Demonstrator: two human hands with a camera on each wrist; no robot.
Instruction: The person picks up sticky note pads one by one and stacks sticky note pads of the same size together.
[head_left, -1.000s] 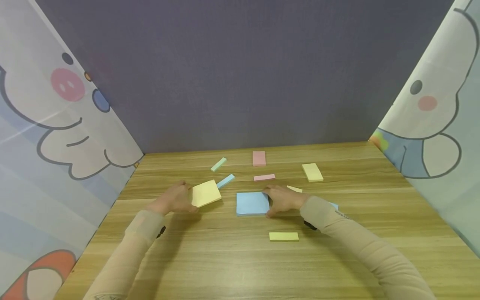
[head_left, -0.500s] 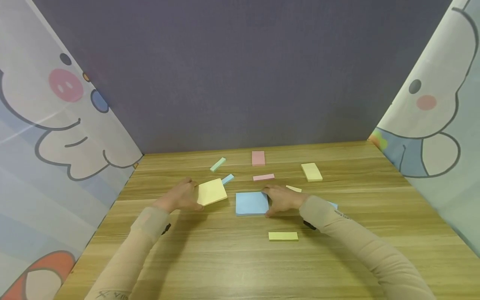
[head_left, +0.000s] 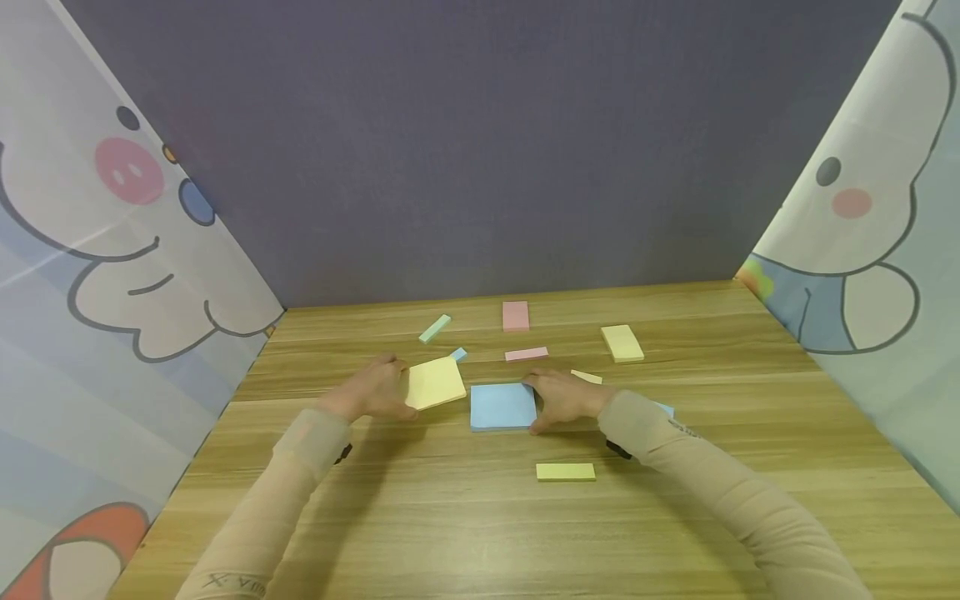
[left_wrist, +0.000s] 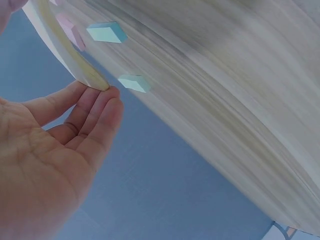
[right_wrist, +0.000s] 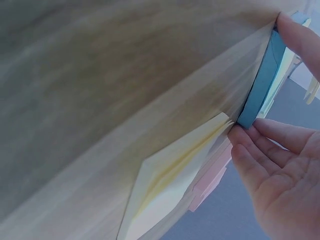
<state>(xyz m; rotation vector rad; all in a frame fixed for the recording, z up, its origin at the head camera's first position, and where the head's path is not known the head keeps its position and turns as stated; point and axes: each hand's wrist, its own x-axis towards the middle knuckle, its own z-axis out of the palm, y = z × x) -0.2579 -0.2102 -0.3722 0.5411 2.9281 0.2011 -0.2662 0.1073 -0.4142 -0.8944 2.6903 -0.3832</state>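
My left hand [head_left: 375, 390] pinches a pale yellow sticky note pad [head_left: 436, 383] by its left side, slightly tilted above the wooden table. In the left wrist view the fingertips and the edge of this yellow pad [left_wrist: 75, 62] meet; the thumb is mostly cut off. A larger blue sticky note pad [head_left: 502, 407] lies just right of the yellow one. My right hand [head_left: 561, 396] grips its right side, thumb at the near edge and fingers at the far edge. The right wrist view shows the blue pad [right_wrist: 262, 80] between thumb and fingers.
Around the hands lie a narrow lime strip pad [head_left: 566, 472], pink strip pad [head_left: 527, 354], pink pad [head_left: 515, 316], green strip pad [head_left: 435, 328] and yellow pad [head_left: 622, 342]. A blue strip pad [head_left: 459, 355] is partly covered. A dark panel [head_left: 480, 150] rises behind the table.
My left hand has carried the yellow pad to the right, closer to the blue pad, covering more of the blue strip pad. My right hand and the blue pad have stayed in place.
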